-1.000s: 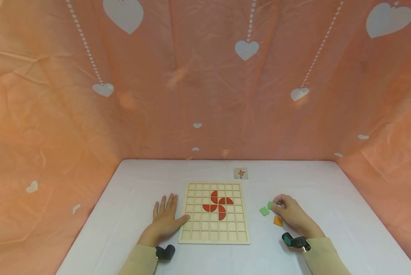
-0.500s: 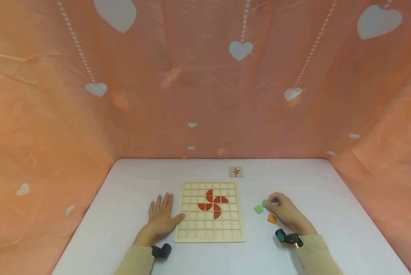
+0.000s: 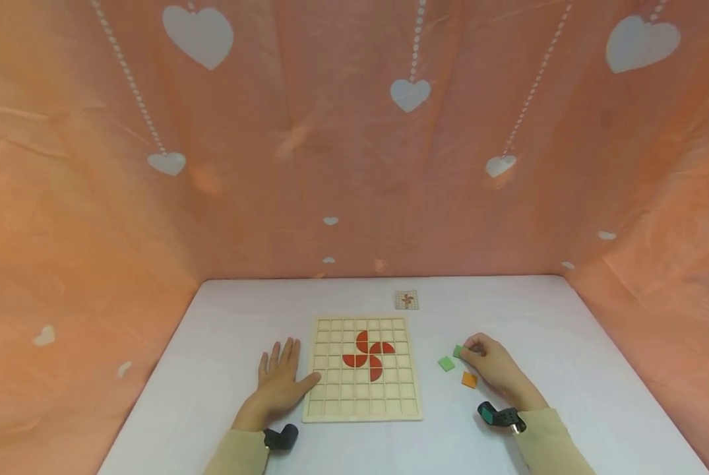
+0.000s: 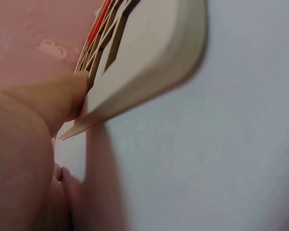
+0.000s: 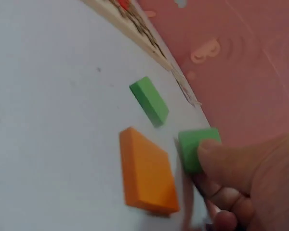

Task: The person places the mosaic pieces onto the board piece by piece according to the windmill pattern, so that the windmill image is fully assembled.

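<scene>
A wooden grid board [image 3: 363, 390] lies on the white table with red quarter-round pieces [image 3: 375, 368] set in a pinwheel in its cells. My left hand [image 3: 278, 388] is flat at the board's left side, fingers spread, its thumb on the board's edge. To the right of the board, my right hand [image 3: 498, 367] pinches a green square tile [image 5: 190, 149] between thumb and fingers; in the right wrist view the tile is tilted up. Beside it lie another green tile [image 3: 446, 363] and an orange square tile [image 3: 469, 380], both flat on the table.
Behind the board lies a small pattern card [image 3: 407, 300] with a pinwheel on a grid. A peach cloth with white hearts [image 3: 410, 95] hangs at the back and sides of the table [image 3: 241, 303]. Each wrist wears a dark camera mount [image 3: 502, 418].
The head view has shifted slightly. My left hand stays at the board's edge, and my right hand keeps its pinch on the green tile in nearly the same place.
</scene>
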### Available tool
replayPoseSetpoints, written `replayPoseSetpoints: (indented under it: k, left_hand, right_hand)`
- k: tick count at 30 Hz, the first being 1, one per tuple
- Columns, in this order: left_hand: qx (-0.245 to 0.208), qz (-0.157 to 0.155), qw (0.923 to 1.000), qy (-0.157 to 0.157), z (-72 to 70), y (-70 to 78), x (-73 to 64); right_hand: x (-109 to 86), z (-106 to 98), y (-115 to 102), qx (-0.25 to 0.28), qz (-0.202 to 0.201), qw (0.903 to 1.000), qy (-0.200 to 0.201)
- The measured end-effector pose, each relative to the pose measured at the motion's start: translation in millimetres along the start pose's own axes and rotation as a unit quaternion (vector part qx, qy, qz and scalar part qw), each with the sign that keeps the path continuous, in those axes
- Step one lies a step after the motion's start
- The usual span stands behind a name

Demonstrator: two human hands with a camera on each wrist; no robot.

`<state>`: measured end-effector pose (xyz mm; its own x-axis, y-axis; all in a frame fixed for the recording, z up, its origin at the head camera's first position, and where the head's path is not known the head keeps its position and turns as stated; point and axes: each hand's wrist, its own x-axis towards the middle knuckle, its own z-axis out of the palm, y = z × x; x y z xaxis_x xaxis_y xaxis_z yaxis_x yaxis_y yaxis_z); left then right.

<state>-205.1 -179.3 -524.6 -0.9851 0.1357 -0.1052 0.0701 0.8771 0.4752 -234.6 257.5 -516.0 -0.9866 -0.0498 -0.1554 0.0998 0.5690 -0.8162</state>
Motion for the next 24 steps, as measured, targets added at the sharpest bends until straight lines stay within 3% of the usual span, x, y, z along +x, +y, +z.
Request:
replayPoseSetpoints:
  k: [3, 8, 14, 24]
  left_hand:
    - [-0.005, 0.002, 1.0, 0.001, 1.7, 0.1, -0.4]
    - [-0.01, -0.002, 0.9999, 0.011, 2.4, -0.8, -1.4]
    - [-0.001, -0.002, 1.0, 0.007, 4.0, 0.3, -1.0]
    - [0.0, -0.009, 1.0, 0.004, 3.7, -2.8, -0.1]
  right_hand:
    - [-0.8, -2.4, -6.0, -0.021, -0.007, 0.9996, 0.019]
    - [-2.1, 8.1, -25.8, 0.007, -0.016, 0.9994, 0.03]
    - [-6.4, 39.5, -50.6, 0.03, -0.038, 0.9987, 0.016]
    - [-13.7, 98.3, -84.0, 0.034, -0.107, 0.9923, -0.052]
